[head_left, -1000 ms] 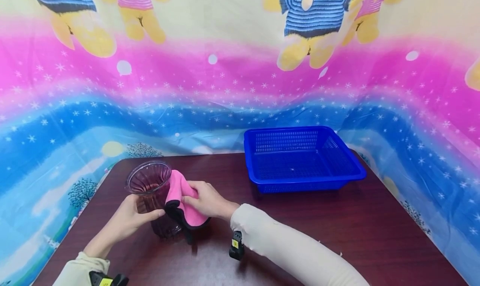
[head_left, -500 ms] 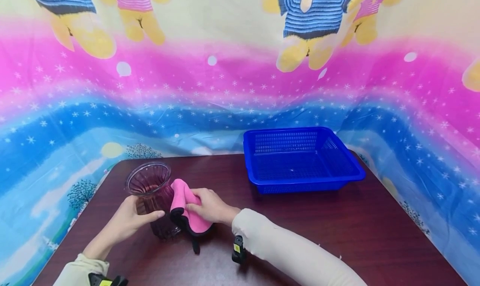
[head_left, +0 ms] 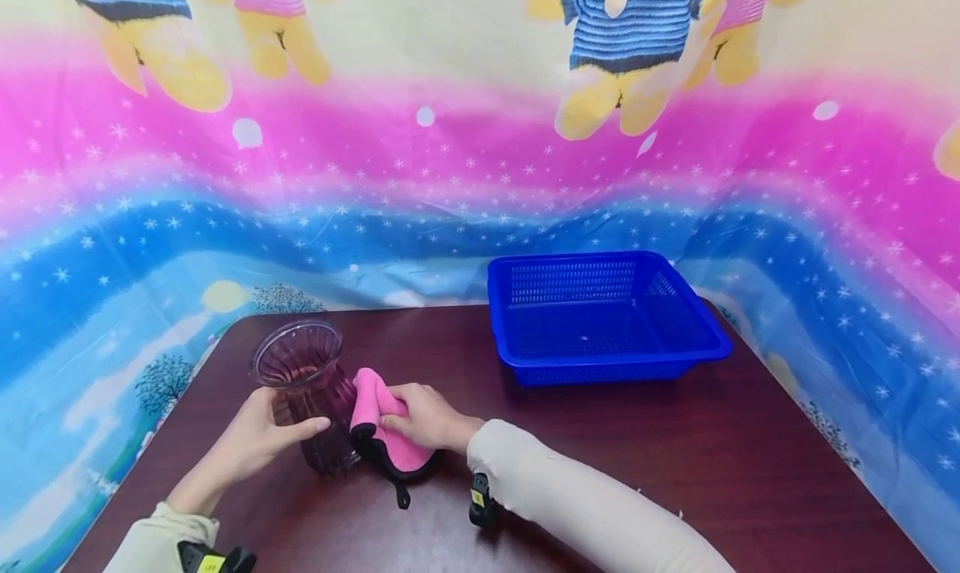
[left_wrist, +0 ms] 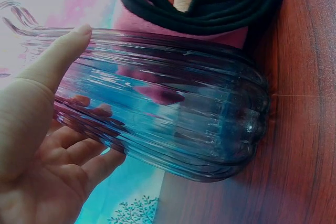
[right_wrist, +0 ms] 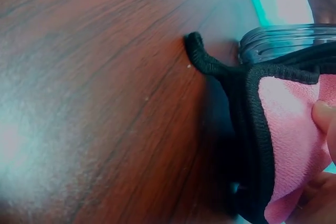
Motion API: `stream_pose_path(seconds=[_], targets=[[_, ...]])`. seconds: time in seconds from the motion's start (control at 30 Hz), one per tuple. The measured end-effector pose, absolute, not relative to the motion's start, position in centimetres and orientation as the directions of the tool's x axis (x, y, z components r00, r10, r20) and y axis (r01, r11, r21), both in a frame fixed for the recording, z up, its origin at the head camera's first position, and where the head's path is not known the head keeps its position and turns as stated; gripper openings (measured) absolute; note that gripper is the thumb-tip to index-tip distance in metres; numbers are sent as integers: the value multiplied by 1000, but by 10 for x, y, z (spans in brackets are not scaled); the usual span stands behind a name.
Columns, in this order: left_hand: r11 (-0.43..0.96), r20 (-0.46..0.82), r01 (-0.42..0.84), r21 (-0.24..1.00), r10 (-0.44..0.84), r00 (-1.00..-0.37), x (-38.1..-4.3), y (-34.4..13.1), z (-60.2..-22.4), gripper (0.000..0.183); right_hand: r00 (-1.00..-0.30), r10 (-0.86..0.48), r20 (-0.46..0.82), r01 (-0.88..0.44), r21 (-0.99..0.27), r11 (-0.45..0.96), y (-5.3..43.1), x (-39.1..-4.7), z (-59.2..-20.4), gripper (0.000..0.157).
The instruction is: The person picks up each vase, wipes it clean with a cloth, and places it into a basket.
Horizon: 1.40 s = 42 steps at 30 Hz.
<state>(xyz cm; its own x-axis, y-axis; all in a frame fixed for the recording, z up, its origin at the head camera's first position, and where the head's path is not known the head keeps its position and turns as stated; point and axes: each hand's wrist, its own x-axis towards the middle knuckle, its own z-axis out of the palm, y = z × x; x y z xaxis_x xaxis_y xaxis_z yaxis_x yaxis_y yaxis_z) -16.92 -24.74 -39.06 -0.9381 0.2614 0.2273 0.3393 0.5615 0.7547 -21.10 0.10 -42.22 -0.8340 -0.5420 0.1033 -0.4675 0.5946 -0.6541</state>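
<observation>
A clear ribbed glass vase (head_left: 303,360) with a flared rim stands at the left of the table, tilted slightly. Around its waist my left hand (head_left: 266,435) grips it, thumb in front and fingers behind, as the left wrist view shows through the glass (left_wrist: 173,108). My right hand (head_left: 427,419) pinches a folded pink cloth (head_left: 375,406) with black edging, held against the vase's lower right side. From the cloth's corner a small black loop (right_wrist: 202,56) hangs out. In the right wrist view the thumb presses on the pink fabric (right_wrist: 291,135).
A blue perforated plastic basket (head_left: 600,360) stands at the back right of the dark wooden table (head_left: 637,464). Behind the table hangs a colourful printed curtain (head_left: 420,181). Both wrists carry black camera straps.
My right hand has moved the cloth down and slightly right along the vase's side. The left hand keeps its grip on the vase almost in the same place.
</observation>
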Motion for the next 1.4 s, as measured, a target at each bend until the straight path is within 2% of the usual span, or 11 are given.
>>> stream_pose_path(seconds=[0.1,0.33,0.57,1.0,1.4], targets=[[567,228,337,752,256,-939,-170,-248,-391,59,-835,-541,97,-475,-623,621,2,-212,-424,19],[574,205,313,757,248,-947,-170,-248,-392,57,-834,-548,56,-453,-636,625,3,-211,-426,19],[556,225,334,761,256,-940,-170,-247,-389,58,-833,-550,59,-453,-644,616,6,-211,-429,16],[547,226,338,766,264,-938,-168,-248,-388,57,-831,-553,67,-455,-655,604,6,-213,-439,21],[547,220,332,769,262,-940,-168,-247,-389,57,-831,-548,97,-435,-728,530,9,-214,-439,18]])
